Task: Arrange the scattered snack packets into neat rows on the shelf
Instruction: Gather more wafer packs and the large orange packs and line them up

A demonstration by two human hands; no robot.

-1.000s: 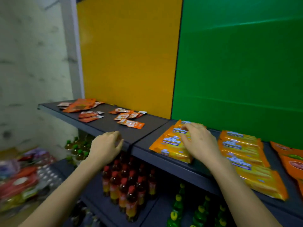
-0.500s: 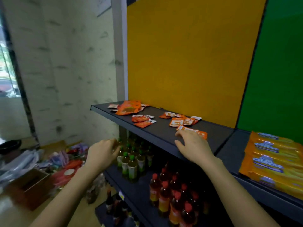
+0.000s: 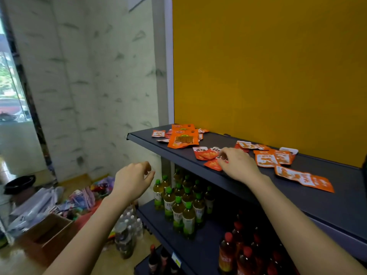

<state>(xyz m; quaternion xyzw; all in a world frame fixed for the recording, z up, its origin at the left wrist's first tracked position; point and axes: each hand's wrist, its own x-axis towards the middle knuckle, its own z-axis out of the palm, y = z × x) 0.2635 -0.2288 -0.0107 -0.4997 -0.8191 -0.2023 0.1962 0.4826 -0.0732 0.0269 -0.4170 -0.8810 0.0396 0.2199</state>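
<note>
Orange and red snack packets lie scattered on the dark shelf (image 3: 327,197). A pile of larger orange packets (image 3: 183,138) sits at the far left end. Small red packets (image 3: 205,153) lie in the middle, and my right hand (image 3: 237,164) rests on the shelf with its fingertips touching a small red packet (image 3: 213,165). Right of that hand lie orange-and-white packets (image 3: 275,157) and a long strip of packets (image 3: 303,178). My left hand (image 3: 134,179) hovers in front of the shelf's left end, fingers loosely curled, holding nothing.
A yellow back panel (image 3: 268,66) rises behind the shelf. The lower shelf holds green-capped bottles (image 3: 182,203) and red-capped bottles (image 3: 242,253). Water bottles (image 3: 127,233), a cardboard box (image 3: 47,233) and bagged goods stand on the floor at left.
My view swung left, away from the yellow biscuit packs. My right hand moved from those packs to the long strip, then left onto the small red packets. My left hand stayed in front of the shelf.
</note>
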